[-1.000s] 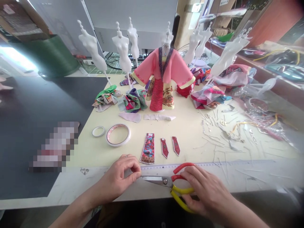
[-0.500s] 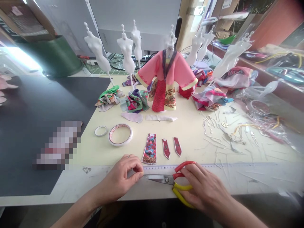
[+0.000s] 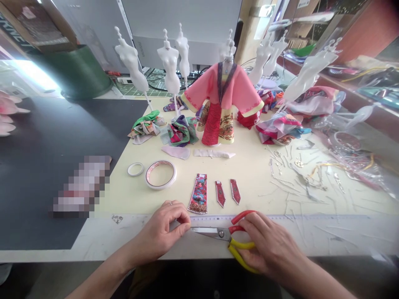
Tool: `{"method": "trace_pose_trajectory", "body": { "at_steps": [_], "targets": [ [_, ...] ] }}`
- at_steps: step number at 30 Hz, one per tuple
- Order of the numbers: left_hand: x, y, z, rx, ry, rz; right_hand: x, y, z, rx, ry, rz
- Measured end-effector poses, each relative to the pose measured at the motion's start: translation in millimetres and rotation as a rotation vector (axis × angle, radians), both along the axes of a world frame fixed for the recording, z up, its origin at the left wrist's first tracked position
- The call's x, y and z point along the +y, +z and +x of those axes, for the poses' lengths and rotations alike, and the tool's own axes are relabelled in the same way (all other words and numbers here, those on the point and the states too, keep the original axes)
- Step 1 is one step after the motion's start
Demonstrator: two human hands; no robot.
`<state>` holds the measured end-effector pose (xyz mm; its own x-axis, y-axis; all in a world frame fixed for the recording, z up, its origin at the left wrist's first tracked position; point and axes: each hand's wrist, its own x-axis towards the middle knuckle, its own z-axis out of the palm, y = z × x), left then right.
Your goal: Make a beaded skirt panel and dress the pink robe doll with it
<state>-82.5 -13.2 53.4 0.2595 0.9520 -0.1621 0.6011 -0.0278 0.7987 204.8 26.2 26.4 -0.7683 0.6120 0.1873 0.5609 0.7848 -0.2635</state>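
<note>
My right hand point(image 3: 269, 241) is wrapped round the handles of a pair of scissors point(image 3: 220, 234), one grip red and the other yellow. The blades point left and look nearly closed. At their tips, my left hand point(image 3: 165, 228) pinches thumb and forefinger together; whatever lies between those fingers is too small or hidden to make out. Just beyond the hands lie a wide patterned fabric piece point(image 3: 198, 194) edged with white beads and two narrow red pointed pieces, a left one point(image 3: 220, 194) and a right one point(image 3: 235, 192). A ruler point(image 3: 215, 218) runs along behind the scissors.
A large tape roll point(image 3: 175, 176) and a small one point(image 3: 135, 169) lie left of centre. Behind stands a dress form in a pink robe point(image 3: 215, 89), among several bare white forms point(image 3: 168, 62) and bunched fabrics. Silvery chains and trimmings point(image 3: 280, 174) are scattered at right.
The view has shifted slightly, so the table and its contents appear a little further right. Both hands and the scissors keep almost the same pose.
</note>
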Motion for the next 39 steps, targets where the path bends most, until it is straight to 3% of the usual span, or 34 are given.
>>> {"method": "trace_pose_trajectory", "body": {
  "at_steps": [12,20,26,32,39],
  "targets": [
    [-1.3,-0.7,-0.2,-0.020,0.010,-0.009,9.6,7.8,-1.4,-0.049,0.085,0.154],
    [0.5,0.0,-1.1,-0.042,0.008,-0.008,8.6,13.1,-1.8,-0.090,0.085,0.012],
    [0.4,-0.9,-1.8,-0.065,-0.002,-0.013,9.0,16.6,-3.5,-0.076,0.063,0.007],
    [-0.2,-14.1,-9.1,-0.112,-0.015,-0.021,4.9,18.4,-0.6,-0.123,0.041,-0.021],
    [2.3,-18.3,-13.7,-0.233,0.044,-0.059,7.1,25.5,9.0,-0.033,-0.037,0.001]
  ]
}}
